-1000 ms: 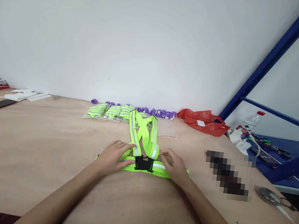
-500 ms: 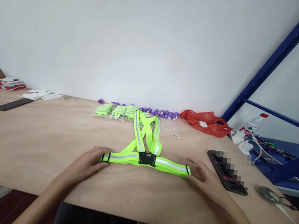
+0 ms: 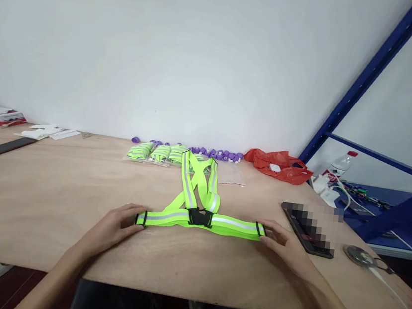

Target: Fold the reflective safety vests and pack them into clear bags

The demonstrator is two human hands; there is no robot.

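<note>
A neon-yellow reflective vest (image 3: 164, 216) with grey stripes lies flat on the wooden table in front of me. Its shoulder straps cross and point toward the wall, while the waist belt runs sideways nearest me. A black buckle (image 3: 200, 217) sits at the belt's middle. My left hand (image 3: 117, 224) pinches the belt's left end, thumb below and fingers above, beside a black slider. At the opposite end, my right hand (image 3: 285, 242) grips the belt the same way, next to the other slider. Part of each belt end is covered by fingertips.
Behind the vest are bagged folded vests (image 3: 141, 151), several purple items (image 3: 224, 156) and a red plastic bag (image 3: 283, 167). A phone (image 3: 307, 229) and a round corded device (image 3: 359, 255) lie right. Papers (image 3: 43, 131) and a dark strip (image 3: 7, 146) lie left. Blue shelving (image 3: 360, 88) stands right.
Both hands have closed onto the belt ends, the right hand's fingers moving in over its end. The belt is stretched slightly wider. The whole view has shifted a little.
</note>
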